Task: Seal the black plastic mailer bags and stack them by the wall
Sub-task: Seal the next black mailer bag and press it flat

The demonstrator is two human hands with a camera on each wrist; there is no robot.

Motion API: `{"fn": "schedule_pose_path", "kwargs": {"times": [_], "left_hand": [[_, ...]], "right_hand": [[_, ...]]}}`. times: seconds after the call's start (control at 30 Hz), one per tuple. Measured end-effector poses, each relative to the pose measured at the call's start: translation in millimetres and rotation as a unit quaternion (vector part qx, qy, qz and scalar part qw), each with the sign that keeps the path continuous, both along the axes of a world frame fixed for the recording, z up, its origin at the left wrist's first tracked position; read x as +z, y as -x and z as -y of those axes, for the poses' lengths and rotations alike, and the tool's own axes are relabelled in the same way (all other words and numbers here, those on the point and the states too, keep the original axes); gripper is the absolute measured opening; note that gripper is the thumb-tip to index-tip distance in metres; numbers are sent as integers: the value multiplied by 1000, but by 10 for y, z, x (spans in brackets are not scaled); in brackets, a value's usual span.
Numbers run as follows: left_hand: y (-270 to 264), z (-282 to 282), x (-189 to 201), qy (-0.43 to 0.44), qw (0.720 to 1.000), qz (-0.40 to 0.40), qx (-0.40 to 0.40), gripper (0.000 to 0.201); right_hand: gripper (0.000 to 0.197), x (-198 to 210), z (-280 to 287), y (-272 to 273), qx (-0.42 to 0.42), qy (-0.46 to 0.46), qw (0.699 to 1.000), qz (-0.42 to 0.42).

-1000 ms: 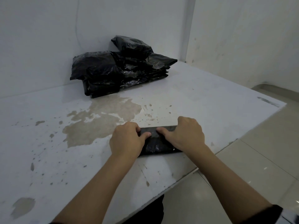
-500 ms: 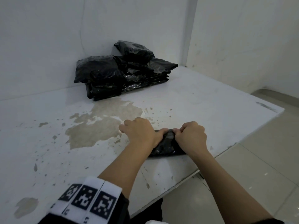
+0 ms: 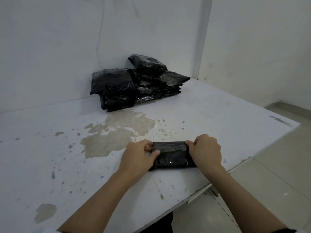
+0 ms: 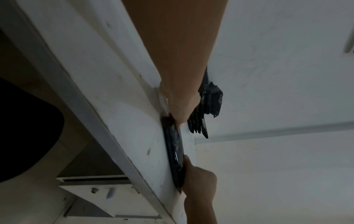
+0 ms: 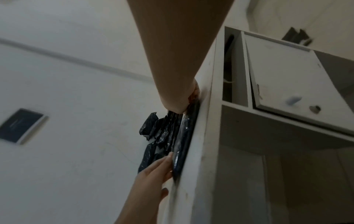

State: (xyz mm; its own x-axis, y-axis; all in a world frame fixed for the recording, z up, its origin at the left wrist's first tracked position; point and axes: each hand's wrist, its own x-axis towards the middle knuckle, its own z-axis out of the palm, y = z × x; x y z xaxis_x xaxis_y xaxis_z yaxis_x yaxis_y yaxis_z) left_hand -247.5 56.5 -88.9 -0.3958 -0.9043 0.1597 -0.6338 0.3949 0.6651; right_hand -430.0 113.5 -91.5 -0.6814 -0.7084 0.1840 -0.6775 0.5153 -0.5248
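A black mailer bag is lying flat on the white counter, close to its near edge. The left hand is holding the bag's left end, its fingers curling over the top edge and the thumb pressing onto the folded flap. The right hand is holding the right end the same way, fingers bent tightly round the flap's corner. The flap is lying folded down across the upper part of the bag.

Well apart from it, a stack of black mailer bags is sitting at the back of the counter, touching the wall, with 1 bag leaning on top. No lettering or label is showing on any bag.

A brownish stain is spreading across the counter between the stack and the hands. In the right wrist view a dark framed panel is hanging on the wall; any writing on it is too blurred to read.
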Motion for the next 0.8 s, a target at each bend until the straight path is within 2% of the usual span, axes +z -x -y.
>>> {"fn": "schedule_pose_path", "kwargs": {"times": [0.07,0.2,0.3,0.37,0.43,0.47,0.63,0.73,0.8], "left_hand": [[-138,-33,-16,23,999,22,-33,39],[-281,-32,4,91,993,69,-21,30],[-306,-14,53,126,985,119,-26,28],[-341,22,59,146,977,148,-39,29],[-391,63,32,141,976,153,-66,31],[-429,73,17,129,977,147,-83,31],[-727,79,0,75,980,110,-149,32],[-1064,59,50,50,988,90,-112,38],[-1358,81,34,56,991,85,-84,34]], "right_hand": [[44,11,-61,43,17,0,1000,-18],[41,79,-176,130,120,-8,990,-68],[63,112,-250,105,303,-42,950,-62],[94,158,-317,3,387,-122,911,-65],[119,188,-370,-111,406,-193,885,-123],[122,197,-386,-157,404,-214,876,-153],[118,215,-338,-287,390,-238,858,-234],[116,251,-235,-336,385,-231,866,-220],[110,315,-110,-398,383,-201,882,-187]]}}
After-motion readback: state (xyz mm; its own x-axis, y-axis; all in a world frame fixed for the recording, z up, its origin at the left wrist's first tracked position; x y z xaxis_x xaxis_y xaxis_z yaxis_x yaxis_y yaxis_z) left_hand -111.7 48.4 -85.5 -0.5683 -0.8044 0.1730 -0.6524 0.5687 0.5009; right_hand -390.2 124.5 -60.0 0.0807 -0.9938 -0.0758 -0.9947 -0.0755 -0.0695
